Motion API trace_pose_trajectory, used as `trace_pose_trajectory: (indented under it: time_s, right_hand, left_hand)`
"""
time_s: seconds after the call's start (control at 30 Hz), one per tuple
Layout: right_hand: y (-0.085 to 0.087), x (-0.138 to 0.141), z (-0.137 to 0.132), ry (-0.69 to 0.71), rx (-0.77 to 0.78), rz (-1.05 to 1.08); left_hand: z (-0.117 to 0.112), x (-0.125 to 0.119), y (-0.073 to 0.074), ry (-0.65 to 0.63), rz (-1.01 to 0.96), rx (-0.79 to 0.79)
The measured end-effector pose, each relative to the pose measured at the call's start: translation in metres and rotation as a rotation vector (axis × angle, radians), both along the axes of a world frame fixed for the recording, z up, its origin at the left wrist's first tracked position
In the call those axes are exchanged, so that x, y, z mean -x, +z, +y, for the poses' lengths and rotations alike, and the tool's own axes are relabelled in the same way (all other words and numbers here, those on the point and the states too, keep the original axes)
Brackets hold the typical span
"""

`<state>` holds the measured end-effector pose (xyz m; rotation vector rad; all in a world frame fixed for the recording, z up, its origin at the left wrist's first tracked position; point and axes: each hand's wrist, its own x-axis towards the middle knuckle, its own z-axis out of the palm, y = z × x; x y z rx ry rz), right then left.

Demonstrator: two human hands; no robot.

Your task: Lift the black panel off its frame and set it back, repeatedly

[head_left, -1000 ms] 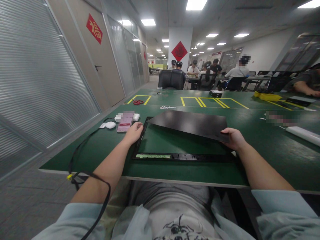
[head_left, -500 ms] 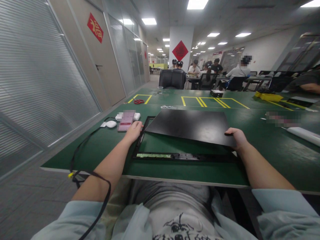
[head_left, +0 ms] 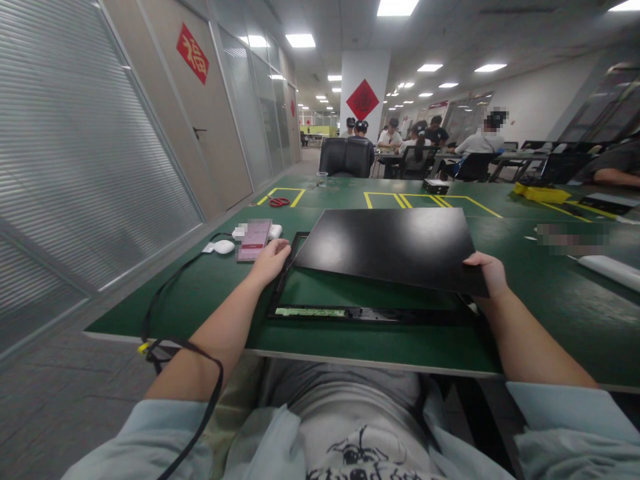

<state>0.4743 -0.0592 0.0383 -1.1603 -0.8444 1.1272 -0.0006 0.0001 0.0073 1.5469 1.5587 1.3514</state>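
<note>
A thin, glossy black panel [head_left: 390, 243] is held at a tilt over a black rectangular frame [head_left: 415, 315] on the green table. Its left corner is low, near the frame's left side, and its right end is raised. My right hand [head_left: 493, 275] pinches the panel's near right corner, thumb on top and the other fingers beneath. At the frame's left side, my left hand [head_left: 273, 260] has its fingers curled over the edge. A green circuit strip [head_left: 310, 312] shows in the frame's near bar. The panel hides most of the frame's far side.
A phone [head_left: 254, 241] and a white oval device with a black cord [head_left: 223, 247] lie left of my left hand. Farther back are red-handled scissors [head_left: 279, 202] and a clear cup [head_left: 322, 179]. A long white object [head_left: 610, 275] lies right. Several people sit at the back.
The panel has risen at its right end and shifted slightly right with my right hand. Its far edge now covers the small metallic pieces behind it. My left hand stays at the frame.
</note>
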Motion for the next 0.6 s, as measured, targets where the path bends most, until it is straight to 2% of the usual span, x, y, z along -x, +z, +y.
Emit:
trace_pose_trajectory:
  time_s: [0.1,0.2,0.33,0.47,0.6]
  right_hand:
    - [0.005,-0.002,-0.003,-0.003,0.049,0.144]
    - [0.008,-0.002,-0.005,-0.003,-0.001,0.230]
    - [0.013,0.002,-0.008,-0.018,0.040,0.295]
    - [0.015,0.007,-0.009,0.010,0.133,0.269]
    - [0.008,0.006,-0.003,0.161,0.207,0.142]
  left_hand:
    - [-0.001,-0.004,0.002,-0.037,-0.177,-0.003]
    - [-0.005,-0.009,0.008,-0.081,-0.404,0.039]
    - [-0.017,-0.014,0.020,-0.209,-0.643,0.132]
    - [-0.022,-0.008,0.029,-0.286,-0.670,0.228]
    - [-0.016,0.002,0.028,-0.248,-0.687,0.195]
